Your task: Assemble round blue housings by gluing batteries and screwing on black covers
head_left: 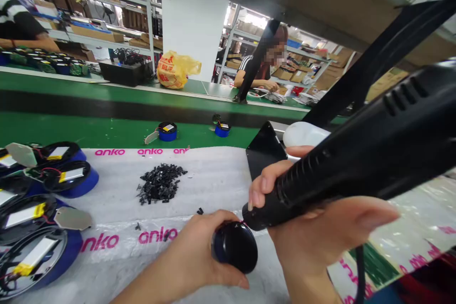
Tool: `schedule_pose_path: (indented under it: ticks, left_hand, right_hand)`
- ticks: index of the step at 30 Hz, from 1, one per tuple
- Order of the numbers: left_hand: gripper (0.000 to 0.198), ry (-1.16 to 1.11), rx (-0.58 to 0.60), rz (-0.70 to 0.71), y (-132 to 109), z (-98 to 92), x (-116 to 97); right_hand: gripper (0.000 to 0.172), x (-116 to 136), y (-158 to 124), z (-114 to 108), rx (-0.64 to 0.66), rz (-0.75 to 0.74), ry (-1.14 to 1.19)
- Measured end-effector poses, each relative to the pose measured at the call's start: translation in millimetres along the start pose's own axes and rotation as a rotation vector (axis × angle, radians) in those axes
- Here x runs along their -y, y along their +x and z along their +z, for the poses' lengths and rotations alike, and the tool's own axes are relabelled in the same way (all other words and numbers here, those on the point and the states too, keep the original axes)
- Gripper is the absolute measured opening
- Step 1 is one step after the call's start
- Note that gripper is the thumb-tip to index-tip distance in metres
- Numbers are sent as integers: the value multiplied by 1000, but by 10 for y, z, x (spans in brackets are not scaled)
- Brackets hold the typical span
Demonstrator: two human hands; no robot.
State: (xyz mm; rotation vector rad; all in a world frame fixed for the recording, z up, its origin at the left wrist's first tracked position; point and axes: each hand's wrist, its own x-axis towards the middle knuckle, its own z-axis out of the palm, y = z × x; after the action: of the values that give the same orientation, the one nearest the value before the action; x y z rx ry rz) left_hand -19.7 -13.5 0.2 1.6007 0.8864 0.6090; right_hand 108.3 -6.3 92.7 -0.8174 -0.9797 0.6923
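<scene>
My left hand point(199, 251) is closed around a small round housing point(237, 247) with a glossy black face and a dark blue side. My right hand point(306, 232) grips a thick black electric screwdriver point(342, 156) with vent slots along its body. Its narrow end points down-left and lies right beside the upper edge of the housing; whether they touch is hard to tell. Beyond my hands, a heap of small black pieces point(161, 183) lies on the white foam sheet point(117, 178), with a few loose ones nearer my left hand.
Several open blue housings point(76, 183) with batteries and wires crowd the left side. Two more open housings point(167, 131) sit on the green bench point(107, 128). A black panel point(265, 147) stands behind my right hand. Co-workers point(261, 64) and a yellow bag point(176, 70) are across the bench.
</scene>
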Motion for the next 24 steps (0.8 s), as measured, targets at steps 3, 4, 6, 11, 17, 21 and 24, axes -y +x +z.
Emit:
schedule_pose_path:
  ticks: [3,4,6,11,17,21,24]
  left_hand:
    - [68,-35,1,9,-9,-3,4]
    - [66,-55,4,15,-10,-3,6]
    - [62,-81,8,28,-9,3,12]
    - [55,-108,6,16,-10,41,-1]
    - [50,-97,-16,1,0,42,-35]
    - [58,-62,-12,-15,1,56,-32]
    - [61,76,-93,22,-9,134,-43]
  right_hand:
    - [69,-82,-55,-36,64,38,6]
    - [67,-102,-77,-48,97,40,11]
    - [62,-132,-115,-70,158,11,16]
    - [59,-199,-154,-146,219,-43,13]
    - [58,-268,-245,-184,234,-56,41]
    - [63,-152,-150,-228,254,-44,60]
    - [62,40,99,-418,86,-188,-25]
